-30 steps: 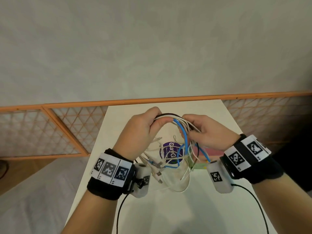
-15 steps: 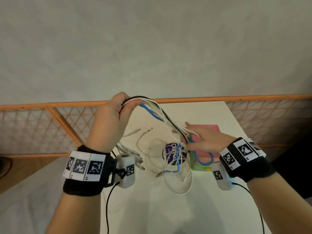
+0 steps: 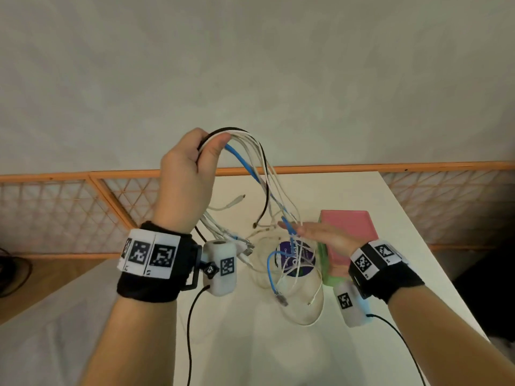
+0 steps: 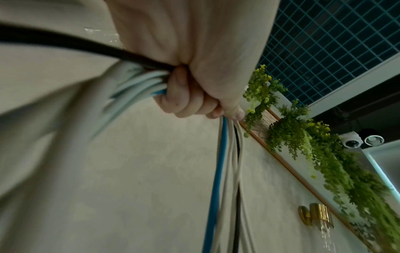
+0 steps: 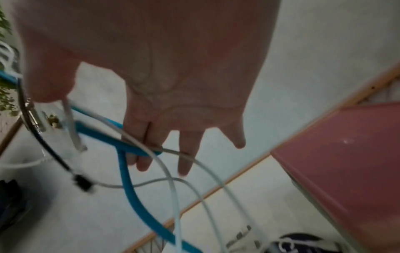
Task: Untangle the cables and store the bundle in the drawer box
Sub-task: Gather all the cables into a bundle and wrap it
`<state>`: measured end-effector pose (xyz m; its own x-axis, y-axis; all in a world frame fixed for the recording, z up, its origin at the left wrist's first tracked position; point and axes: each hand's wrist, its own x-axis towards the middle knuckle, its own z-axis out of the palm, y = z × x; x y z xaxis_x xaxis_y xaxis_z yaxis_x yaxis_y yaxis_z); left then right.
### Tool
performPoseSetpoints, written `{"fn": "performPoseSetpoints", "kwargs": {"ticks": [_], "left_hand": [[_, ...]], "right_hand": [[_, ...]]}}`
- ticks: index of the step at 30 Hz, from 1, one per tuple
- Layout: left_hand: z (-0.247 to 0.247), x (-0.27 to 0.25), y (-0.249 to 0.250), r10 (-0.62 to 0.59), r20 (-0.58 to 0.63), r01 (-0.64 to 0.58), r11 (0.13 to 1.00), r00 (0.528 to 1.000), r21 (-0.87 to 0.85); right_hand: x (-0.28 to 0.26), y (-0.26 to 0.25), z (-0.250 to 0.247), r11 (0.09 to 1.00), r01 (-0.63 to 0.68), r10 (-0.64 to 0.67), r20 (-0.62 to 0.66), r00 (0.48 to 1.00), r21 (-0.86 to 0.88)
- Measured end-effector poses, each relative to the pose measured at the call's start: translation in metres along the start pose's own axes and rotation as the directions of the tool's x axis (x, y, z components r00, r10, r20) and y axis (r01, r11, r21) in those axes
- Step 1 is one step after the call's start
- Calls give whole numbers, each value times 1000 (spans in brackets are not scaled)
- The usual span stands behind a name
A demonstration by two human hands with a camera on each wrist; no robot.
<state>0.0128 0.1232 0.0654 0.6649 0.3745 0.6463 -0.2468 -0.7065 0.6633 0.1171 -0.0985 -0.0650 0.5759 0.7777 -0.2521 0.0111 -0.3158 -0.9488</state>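
Note:
My left hand (image 3: pixel 192 168) is raised above the table and grips the top of the cable bundle (image 3: pixel 259 174), made of white, blue and black cables. The fist closes round them in the left wrist view (image 4: pixel 190 92). The cables hang down in loops to the table, with a blue cable (image 3: pixel 271 274) and white ones trailing there. My right hand (image 3: pixel 320 235) is flat with straight fingers, touching the hanging strands low down. In the right wrist view the blue cable (image 5: pixel 129 171) crosses its fingers (image 5: pixel 186 154). The pink-topped drawer box (image 3: pixel 348 227) stands right of the cables.
A round purple-labelled object (image 3: pixel 295 259) lies on the white table (image 3: pixel 278 352) under the loose cable ends. An orange-framed lattice partition (image 3: pixel 83 207) runs behind the table. Black sensor leads trail from both wristbands.
My left hand has lifted the bundle up and to the left. My right hand has let go of the cables, opened flat and dropped lower toward the drawer box.

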Motion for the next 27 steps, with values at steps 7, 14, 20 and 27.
{"fn": "performPoseSetpoints", "kwargs": {"ticks": [7,14,20,27], "left_hand": [[-13,16,6,-10,-73,9,1000,997,-14],[-30,29,18,104,-60,-99,992,993,83],[-15,23,19,168,297,-248,935,940,253],[-7,10,17,141,97,-148,987,985,64]], "right_hand": [[-1,38,13,995,-53,46,-85,995,-84],[-11,48,18,991,114,-99,-180,979,76],[-29,-79,23,730,630,-645,-568,511,-263],[5,-102,45,822,543,-568,-304,765,-171]]}}
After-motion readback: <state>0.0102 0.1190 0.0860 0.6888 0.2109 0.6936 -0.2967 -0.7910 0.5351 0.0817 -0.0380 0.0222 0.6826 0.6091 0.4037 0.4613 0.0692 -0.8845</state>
